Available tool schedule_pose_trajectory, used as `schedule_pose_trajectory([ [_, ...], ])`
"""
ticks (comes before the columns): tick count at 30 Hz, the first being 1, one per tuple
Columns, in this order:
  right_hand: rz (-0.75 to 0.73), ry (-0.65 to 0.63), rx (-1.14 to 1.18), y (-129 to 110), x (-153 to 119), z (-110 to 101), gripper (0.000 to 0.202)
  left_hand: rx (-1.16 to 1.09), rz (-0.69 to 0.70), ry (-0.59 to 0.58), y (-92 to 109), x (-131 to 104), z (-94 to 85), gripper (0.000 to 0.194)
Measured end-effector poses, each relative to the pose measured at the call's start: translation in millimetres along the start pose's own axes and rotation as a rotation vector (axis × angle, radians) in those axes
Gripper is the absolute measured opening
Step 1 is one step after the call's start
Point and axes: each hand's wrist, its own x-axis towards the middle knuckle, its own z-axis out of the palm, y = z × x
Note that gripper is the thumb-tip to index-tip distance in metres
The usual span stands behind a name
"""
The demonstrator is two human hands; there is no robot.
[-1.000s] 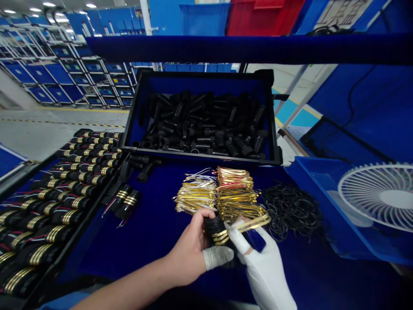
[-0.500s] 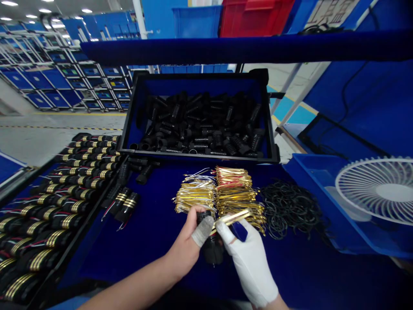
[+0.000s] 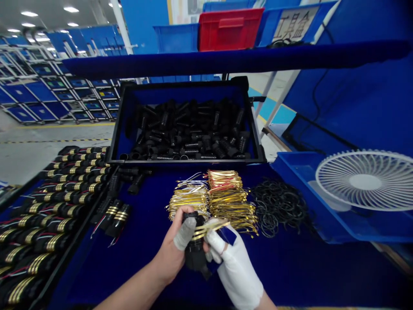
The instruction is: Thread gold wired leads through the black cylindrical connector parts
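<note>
My left hand [image 3: 171, 247], with a grey cover on the thumb, is closed around a black ribbed cylindrical part [image 3: 195, 256]. In a white glove with some fingertips bare, my right hand [image 3: 237, 267] pinches a shiny gold strip [image 3: 220, 224]. Gold bands lie across the black part between my hands, and the strip's free end points right. Just beyond my hands are a bundle of gold strips with white wires [image 3: 189, 199] and a bundle with red and dark wires [image 3: 227, 196]. My palms hide some of the part.
A black-rimmed bin [image 3: 187, 162] of black ribbed parts stands behind. Gold-banded parts fill a tray at left [image 3: 69, 196]; two more lie beside it [image 3: 118, 219]. Tangled black cords [image 3: 277, 204], a blue bin [image 3: 325, 224] and a white fan [image 3: 364, 183] are at right.
The camera view has shifted. The black part is tilted more, its lower end towards the right. My right hand has brought the gold strip across it, fingers now against its side.
</note>
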Motion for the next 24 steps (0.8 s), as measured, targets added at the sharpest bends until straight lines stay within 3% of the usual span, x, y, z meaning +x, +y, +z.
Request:
schedule_pose_trajectory([
  [8, 0.023, -0.026, 0.125, 3.3, 0.3, 3.1, 0.042, 0.028, 0.072, -0.173, 3.4, -1.8, -4.0, 0.037],
  [13, -0.017, -0.097, 0.189, 2.3, -2.7, 3.6, 0.036, -0.103, 0.025, 0.000, -0.3, -2.4, -0.1, 0.038],
  [18, 0.089, -0.063, 0.272, -0.9, -0.5, 3.5, 0.036, -0.079, -0.001, -0.100, 2.0, -3.8, 4.7, 0.048],
  [24, 0.006, -0.040, 0.242, -0.5, 0.0, 5.6, 0.036, -0.176, 0.024, 0.123, 3.6, 2.5, 14.2, 0.043],
])
